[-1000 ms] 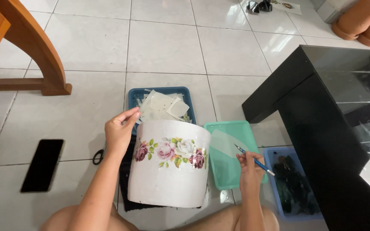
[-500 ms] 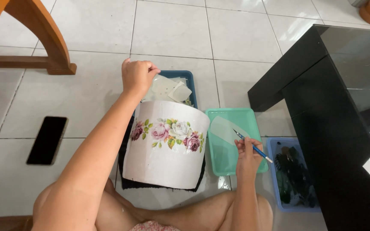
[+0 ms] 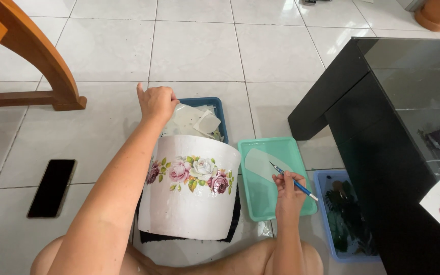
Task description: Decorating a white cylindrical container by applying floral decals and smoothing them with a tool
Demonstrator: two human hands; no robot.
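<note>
Person seated on tiled floor [image 3: 281, 61]. White pot [image 3: 192, 193] with rose decals stood on the floor between the knees, on a dark mat [image 3: 230, 229]. Left hand [image 3: 156, 102] clenched, fist at the pot's far rim, just before a blue tray [image 3: 219, 109] of paper scraps. Right hand [image 3: 289, 191] grasped a blue-handled tool [image 3: 294, 182] over the green tray [image 3: 296, 158], right of the pot. Black phone [image 3: 52, 187] lay well left.

The left hand [image 3: 156, 103] has been moved from the rim of the white flowered pot [image 3: 189, 186] to beyond it, closed into a fist beside the blue tray [image 3: 219, 109]. The pot has been tipped further over, so less of its opening is seen.
</note>
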